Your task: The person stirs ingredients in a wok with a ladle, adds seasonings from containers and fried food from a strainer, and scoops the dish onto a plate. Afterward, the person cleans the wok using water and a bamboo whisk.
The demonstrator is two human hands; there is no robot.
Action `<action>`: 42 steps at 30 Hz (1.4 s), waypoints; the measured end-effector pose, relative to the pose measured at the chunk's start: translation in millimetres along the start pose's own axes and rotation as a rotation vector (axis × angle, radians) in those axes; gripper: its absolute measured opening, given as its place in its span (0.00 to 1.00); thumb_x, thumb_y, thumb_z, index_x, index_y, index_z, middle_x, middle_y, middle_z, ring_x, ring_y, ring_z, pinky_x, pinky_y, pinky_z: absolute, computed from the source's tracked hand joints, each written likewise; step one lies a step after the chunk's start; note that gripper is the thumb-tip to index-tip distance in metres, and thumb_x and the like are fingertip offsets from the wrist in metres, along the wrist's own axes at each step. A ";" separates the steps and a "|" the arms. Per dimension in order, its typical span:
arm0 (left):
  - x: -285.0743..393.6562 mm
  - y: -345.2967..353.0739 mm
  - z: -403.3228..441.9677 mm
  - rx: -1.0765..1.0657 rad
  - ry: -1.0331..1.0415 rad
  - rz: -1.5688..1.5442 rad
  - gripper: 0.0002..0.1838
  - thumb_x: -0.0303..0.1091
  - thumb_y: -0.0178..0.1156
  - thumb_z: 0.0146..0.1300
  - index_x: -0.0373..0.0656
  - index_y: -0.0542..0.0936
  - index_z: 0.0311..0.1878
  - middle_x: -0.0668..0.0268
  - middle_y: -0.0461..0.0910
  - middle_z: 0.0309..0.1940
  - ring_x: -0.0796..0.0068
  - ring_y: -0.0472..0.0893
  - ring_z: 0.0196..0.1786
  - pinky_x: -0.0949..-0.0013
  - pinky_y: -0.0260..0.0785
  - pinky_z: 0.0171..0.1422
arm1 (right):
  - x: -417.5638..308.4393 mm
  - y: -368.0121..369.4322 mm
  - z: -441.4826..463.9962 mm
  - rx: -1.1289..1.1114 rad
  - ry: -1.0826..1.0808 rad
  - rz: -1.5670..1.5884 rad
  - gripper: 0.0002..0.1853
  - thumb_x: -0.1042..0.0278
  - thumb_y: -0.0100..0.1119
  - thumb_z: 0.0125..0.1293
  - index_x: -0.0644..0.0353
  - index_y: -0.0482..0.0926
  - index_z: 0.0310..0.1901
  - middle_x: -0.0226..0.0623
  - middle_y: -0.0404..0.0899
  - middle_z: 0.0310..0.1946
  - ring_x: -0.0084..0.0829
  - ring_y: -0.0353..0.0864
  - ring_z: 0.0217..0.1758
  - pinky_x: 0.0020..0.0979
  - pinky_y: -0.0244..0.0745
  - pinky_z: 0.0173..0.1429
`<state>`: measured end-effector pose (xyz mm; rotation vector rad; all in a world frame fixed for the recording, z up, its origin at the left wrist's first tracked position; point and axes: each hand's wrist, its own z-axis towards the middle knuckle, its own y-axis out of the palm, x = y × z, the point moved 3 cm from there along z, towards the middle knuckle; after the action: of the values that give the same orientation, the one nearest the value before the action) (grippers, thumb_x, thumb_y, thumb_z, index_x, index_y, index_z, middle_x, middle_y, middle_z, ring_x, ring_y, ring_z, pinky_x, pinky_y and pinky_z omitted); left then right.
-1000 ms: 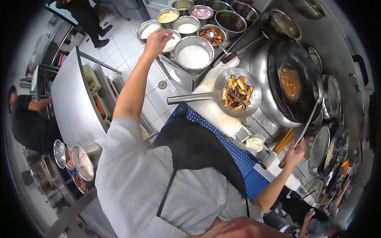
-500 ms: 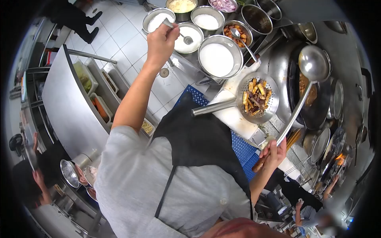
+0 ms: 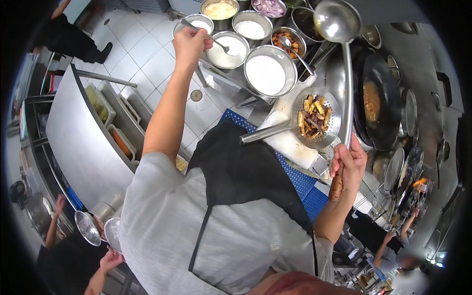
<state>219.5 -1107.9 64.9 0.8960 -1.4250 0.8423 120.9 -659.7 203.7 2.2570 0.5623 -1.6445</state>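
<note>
My left hand (image 3: pixel 191 46) is closed on the handle of a metal spoon (image 3: pixel 209 38); the spoon's bowl is over a round pan of white granules (image 3: pixel 231 60). My right hand (image 3: pixel 351 164) grips the wooden end of a long steel ladle (image 3: pixel 347 83). The ladle's bowl (image 3: pixel 338 22) is up at the top, near a dark pot (image 3: pixel 300 22). Left of the ladle handle lies a perforated strainer (image 3: pixel 300 98) holding browned fried strips (image 3: pixel 317 115). To the right, a black wok (image 3: pixel 391 103) contains brown sauce (image 3: pixel 371 101).
Beside the spoon stand a pan of white liquid (image 3: pixel 265 73) and a pan of reddish-brown pieces with a spoon (image 3: pixel 281 37). Chopped purple onion (image 3: pixel 269 7) fills another. A steel counter (image 3: pixel 81 128) with food tubs is at left. Other people (image 3: pixel 81 39) work around the kitchen, and a flame (image 3: pixel 420 182) burns at right.
The ladle has swung up and left from beside the wok, and my right hand has shifted up and right. My left hand has moved slightly left, and the spoon is tilted more flatly.
</note>
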 end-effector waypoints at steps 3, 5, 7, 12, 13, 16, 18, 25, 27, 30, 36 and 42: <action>23.4 10.7 16.5 0.003 0.005 -0.091 0.13 0.27 0.61 0.67 0.21 0.76 0.43 0.49 0.83 0.33 0.64 0.87 0.31 0.68 0.84 0.39 | -14.0 8.3 -5.1 -0.019 0.082 0.009 0.31 0.73 0.63 0.64 0.72 0.67 0.67 0.31 0.74 0.22 0.16 0.68 0.14 0.19 0.64 0.13; 53.3 32.0 20.0 -0.019 0.076 -0.208 0.12 0.27 0.62 0.67 0.24 0.78 0.44 0.52 0.84 0.34 0.66 0.86 0.33 0.68 0.84 0.41 | -17.8 22.5 -7.2 -0.107 0.181 0.091 0.30 0.74 0.62 0.65 0.72 0.66 0.67 0.31 0.73 0.22 0.17 0.68 0.14 0.19 0.64 0.12; 68.9 72.1 14.8 -0.173 0.347 -0.246 0.11 0.28 0.63 0.67 0.28 0.80 0.46 0.56 0.85 0.33 0.69 0.86 0.33 0.70 0.82 0.41 | -14.9 36.1 -4.9 -0.254 0.290 0.245 0.28 0.74 0.58 0.68 0.71 0.65 0.68 0.32 0.73 0.23 0.17 0.69 0.14 0.20 0.65 0.13; 84.8 80.1 11.9 0.171 0.845 0.187 0.10 0.30 0.64 0.67 0.35 0.84 0.46 0.65 0.86 0.28 0.79 0.85 0.32 0.75 0.76 0.39 | 7.5 48.0 6.8 -0.359 0.363 0.564 0.27 0.72 0.54 0.71 0.68 0.64 0.69 0.35 0.71 0.25 0.18 0.69 0.15 0.21 0.67 0.13; 81.8 75.8 13.1 0.153 0.706 0.110 0.08 0.29 0.63 0.67 0.35 0.83 0.43 0.63 0.86 0.29 0.80 0.84 0.32 0.75 0.75 0.37 | 8.3 48.6 5.8 -0.350 0.337 0.545 0.27 0.72 0.55 0.71 0.68 0.64 0.69 0.35 0.71 0.25 0.18 0.69 0.15 0.22 0.67 0.13; 31.7 82.5 33.9 0.050 0.565 0.126 0.06 0.29 0.62 0.67 0.36 0.83 0.40 0.62 0.86 0.28 0.79 0.84 0.31 0.74 0.75 0.36 | 6.6 43.2 1.1 -0.234 0.240 0.310 0.28 0.73 0.56 0.69 0.69 0.63 0.69 0.35 0.71 0.25 0.19 0.69 0.15 0.22 0.67 0.13; 21.6 92.3 30.9 -0.009 0.540 0.242 0.06 0.30 0.63 0.66 0.36 0.82 0.40 0.61 0.86 0.27 0.76 0.84 0.29 0.72 0.75 0.35 | 6.3 38.0 -0.3 -0.175 0.225 0.282 0.29 0.74 0.58 0.68 0.69 0.64 0.69 0.35 0.72 0.25 0.19 0.69 0.14 0.22 0.67 0.13; -12.1 111.9 42.9 -0.149 0.501 0.416 0.06 0.31 0.65 0.63 0.40 0.83 0.40 0.58 0.85 0.27 0.68 0.85 0.30 0.65 0.75 0.37 | 5.1 31.9 -4.3 -0.093 0.179 0.269 0.29 0.73 0.59 0.68 0.70 0.65 0.68 0.34 0.72 0.24 0.19 0.69 0.14 0.21 0.67 0.13; -19.9 113.5 48.4 -0.161 0.493 0.366 0.06 0.32 0.64 0.62 0.39 0.82 0.36 0.54 0.85 0.27 0.56 0.86 0.31 0.59 0.76 0.38 | 4.4 31.9 -5.5 -0.085 0.173 0.274 0.29 0.73 0.60 0.68 0.70 0.65 0.68 0.34 0.72 0.24 0.19 0.69 0.14 0.21 0.67 0.13; -28.5 113.4 55.6 -0.153 0.377 0.214 0.05 0.30 0.64 0.62 0.38 0.82 0.35 0.57 0.85 0.26 0.63 0.87 0.30 0.62 0.77 0.37 | 6.4 30.3 -6.6 -0.070 0.154 0.271 0.28 0.73 0.60 0.68 0.70 0.66 0.68 0.34 0.72 0.24 0.19 0.69 0.14 0.21 0.67 0.13; -15.4 100.5 65.5 -0.039 0.180 0.041 0.07 0.26 0.62 0.63 0.29 0.79 0.35 0.56 0.84 0.24 0.71 0.87 0.25 0.70 0.79 0.29 | 7.1 26.3 0.1 -0.047 0.136 0.247 0.28 0.73 0.60 0.67 0.71 0.67 0.67 0.34 0.73 0.24 0.19 0.69 0.14 0.21 0.66 0.13; 19.9 87.9 74.5 -0.010 0.082 -0.248 0.07 0.21 0.63 0.61 0.25 0.76 0.36 0.53 0.83 0.27 0.66 0.86 0.27 0.69 0.82 0.29 | -7.7 27.9 6.0 -0.071 0.178 0.159 0.27 0.74 0.59 0.67 0.71 0.67 0.67 0.34 0.73 0.24 0.18 0.69 0.14 0.20 0.66 0.13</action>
<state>107.5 -1136.7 82.4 0.9963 -1.2173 0.6766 127.0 -688.0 209.4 2.3447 0.4610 -1.3374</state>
